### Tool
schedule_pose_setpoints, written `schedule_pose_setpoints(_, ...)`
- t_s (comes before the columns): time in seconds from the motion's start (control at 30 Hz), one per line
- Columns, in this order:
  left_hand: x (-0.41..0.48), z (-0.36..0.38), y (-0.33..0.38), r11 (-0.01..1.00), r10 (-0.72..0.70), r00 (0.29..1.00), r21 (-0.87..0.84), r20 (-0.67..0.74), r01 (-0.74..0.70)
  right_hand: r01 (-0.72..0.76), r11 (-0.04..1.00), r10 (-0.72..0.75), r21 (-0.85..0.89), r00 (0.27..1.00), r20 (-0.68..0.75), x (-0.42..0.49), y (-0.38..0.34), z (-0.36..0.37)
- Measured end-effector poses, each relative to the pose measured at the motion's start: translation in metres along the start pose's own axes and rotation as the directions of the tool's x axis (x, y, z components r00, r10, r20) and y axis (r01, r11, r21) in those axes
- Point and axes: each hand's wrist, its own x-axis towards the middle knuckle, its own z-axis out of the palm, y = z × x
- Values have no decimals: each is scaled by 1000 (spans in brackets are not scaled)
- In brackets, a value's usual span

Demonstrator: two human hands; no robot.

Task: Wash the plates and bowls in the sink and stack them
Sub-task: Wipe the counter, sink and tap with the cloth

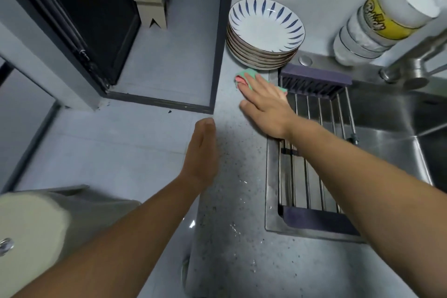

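Note:
A stack of several white plates with blue streaks (266,29) stands on the grey speckled counter (232,201), left of the sink. A stack of white bowls (358,46) stands behind the sink near the tap. My right hand (264,106) lies flat, fingers straight, pressing a green and pink cloth (246,75) onto the counter just in front of the plates. My left hand (202,152) hovers open at the counter's left edge, fingers together, holding nothing.
A steel rack with purple ends (312,147) spans the left part of the steel sink (396,128). A steel tap (411,65) reaches in from the right. Jars and a yellow-labelled tub (389,17) stand at the back. The floor drops away left of the counter.

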Motion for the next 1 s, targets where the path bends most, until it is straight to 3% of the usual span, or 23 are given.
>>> schedule_pose_setpoints(0.1,1,0,5,1000,-2,999,-21,-43,1,75,997,-75,-2,997,-21,-26,-7,7)
schedule_pose_setpoints(0.2,0,2,7,995,-13,996,-102,-85,5,192,967,-199,168,980,26,-69,-28,18)
schedule_pose_setpoints(0.27,0,2,10,991,-36,995,-135,-88,24,146,926,-174,348,983,51,-72,-38,14)
schedule_pose_setpoints(0.33,-3,1,13,979,-90,991,-190,-98,70,3,851,-55,525,995,83,-52,-42,5)
schedule_pose_setpoints(0.37,-4,-1,11,969,-120,987,-227,-104,94,-8,845,-41,535,996,79,-42,-46,2)
schedule_pose_setpoints(0.5,-29,-8,-5,944,-199,979,-277,-44,179,117,945,-142,305,988,60,-53,-50,25)
schedule_pose_setpoints(0.73,-106,-16,-29,949,-191,980,-266,-56,170,416,814,-449,405,893,-14,-176,-34,62)
schedule_pose_setpoints(0.83,-123,-16,-30,968,-175,981,-196,-86,155,335,821,-398,462,917,42,-173,-16,47)
schedule_pose_setpoints(1.0,-136,-16,-33,993,-97,973,44,-209,108,221,903,-265,368,961,73,-116,-25,34)
